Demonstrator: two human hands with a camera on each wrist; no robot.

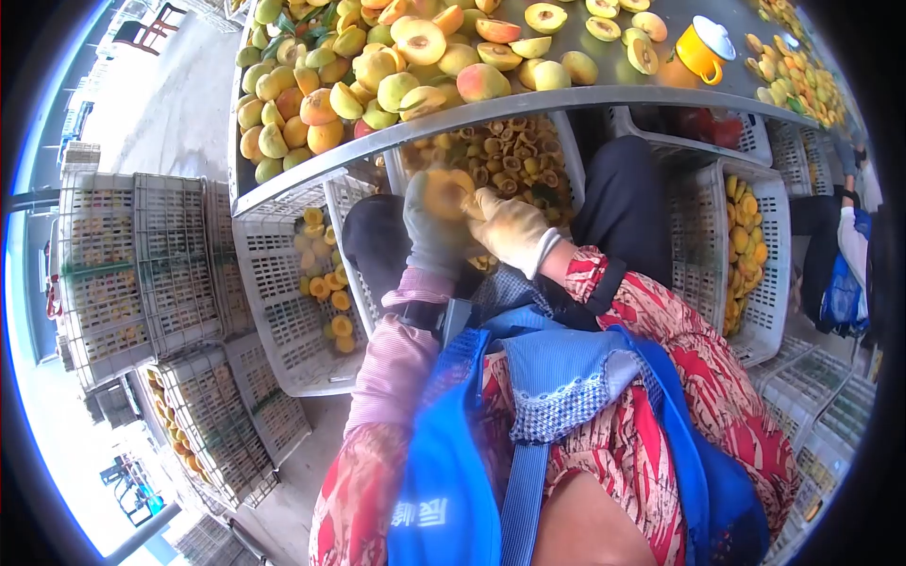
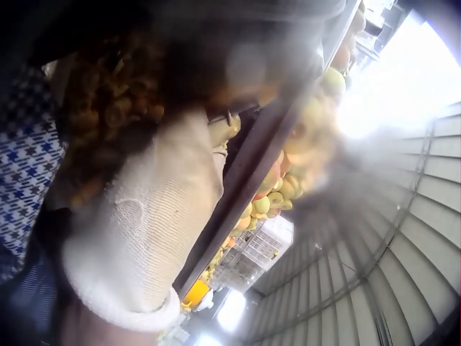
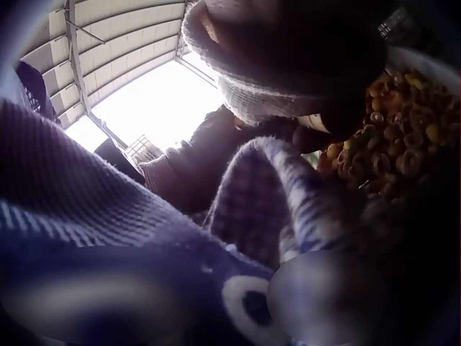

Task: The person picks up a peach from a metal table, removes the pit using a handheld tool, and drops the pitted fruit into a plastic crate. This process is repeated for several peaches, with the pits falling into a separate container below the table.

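My left hand (image 1: 432,224), in a grey glove, grips a cut yellow peach (image 1: 447,194) above a crate of scraps. My right hand (image 1: 512,232), in a cream glove, meets the fruit from the other side with curled fingers. The left wrist view shows the right glove (image 2: 162,209) close up, with a small thin metal piece (image 2: 229,118) at its fingertips; I cannot tell what kind of tool it is. The peach is dark and blurred there. Below the hands, the crate holds many hollowed peach scraps (image 1: 514,168).
Whole and halved peaches (image 1: 377,66) heap on the metal table (image 1: 651,94), beside a yellow mug (image 1: 703,52) with a white lid. White crates of peach halves stand left (image 1: 283,311) and right (image 1: 760,292) of my knees. Stacked crates (image 1: 132,274) line the left; another person (image 1: 840,245) sits far right.
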